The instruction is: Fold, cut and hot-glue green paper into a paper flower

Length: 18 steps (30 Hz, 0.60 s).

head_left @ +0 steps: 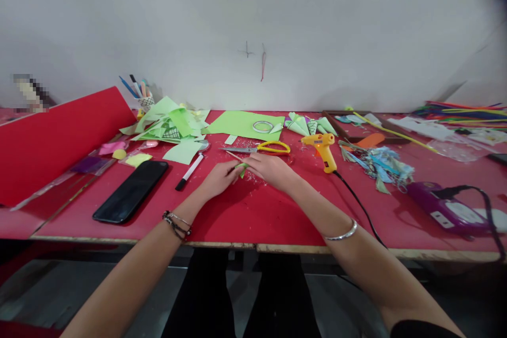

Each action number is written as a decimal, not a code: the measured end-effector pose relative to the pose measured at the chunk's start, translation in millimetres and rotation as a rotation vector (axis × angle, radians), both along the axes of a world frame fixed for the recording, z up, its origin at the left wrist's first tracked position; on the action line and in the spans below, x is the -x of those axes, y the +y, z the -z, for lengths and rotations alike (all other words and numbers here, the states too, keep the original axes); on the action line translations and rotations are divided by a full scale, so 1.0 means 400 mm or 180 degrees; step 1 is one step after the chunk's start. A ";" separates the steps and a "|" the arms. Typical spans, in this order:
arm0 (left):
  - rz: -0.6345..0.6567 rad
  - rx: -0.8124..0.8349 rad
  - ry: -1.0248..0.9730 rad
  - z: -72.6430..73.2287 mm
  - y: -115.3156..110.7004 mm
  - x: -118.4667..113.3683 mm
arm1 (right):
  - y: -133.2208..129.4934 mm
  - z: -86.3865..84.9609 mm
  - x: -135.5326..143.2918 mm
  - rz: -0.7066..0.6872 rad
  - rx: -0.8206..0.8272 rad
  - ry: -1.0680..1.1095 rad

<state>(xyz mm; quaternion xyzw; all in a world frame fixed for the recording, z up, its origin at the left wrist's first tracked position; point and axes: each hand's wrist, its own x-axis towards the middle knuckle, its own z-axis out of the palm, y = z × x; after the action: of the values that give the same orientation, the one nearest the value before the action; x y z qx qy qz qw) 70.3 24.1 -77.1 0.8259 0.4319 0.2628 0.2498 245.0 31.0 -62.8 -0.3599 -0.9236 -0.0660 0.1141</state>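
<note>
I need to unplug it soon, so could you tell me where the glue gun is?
The yellow glue gun lies right of the yellow-handled scissors in the head view.

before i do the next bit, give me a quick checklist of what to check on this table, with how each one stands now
1. Small green piece held at the fingertips of the left hand: ok.
2. Thin stick held in the right hand: ok.
3. Yellow-handled scissors out from under the hands: ok, lying just beyond them.
4. Glue gun hot enough: cannot tell; an orange glow shows on it, but not its heat.
5. Black cord free of the right hand: ok, it runs off to the right of it.
6. Work area free of scraps: not ok, small bits lie around the hands.
</note>
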 end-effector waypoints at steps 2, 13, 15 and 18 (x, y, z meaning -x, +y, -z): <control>-0.0091 -0.0325 0.0492 0.004 0.002 0.003 | -0.001 -0.002 0.001 0.0000 0.0130 -0.0110; -0.0182 -0.0625 0.0986 0.018 0.009 0.005 | -0.001 0.005 0.003 0.0021 -0.0138 -0.0258; -0.0176 -0.0631 0.0912 0.019 0.008 0.006 | -0.006 0.002 0.004 0.0039 -0.0160 -0.0261; -0.0102 -0.0516 0.0744 0.014 0.004 0.005 | -0.012 -0.004 0.006 0.0060 -0.0149 -0.0288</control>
<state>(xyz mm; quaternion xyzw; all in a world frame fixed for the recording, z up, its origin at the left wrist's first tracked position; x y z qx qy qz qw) 68.5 25.9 -82.9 0.8613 0.4485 0.2028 0.1260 242.5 26.2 -61.1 -0.3625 -0.9226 -0.1048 0.0800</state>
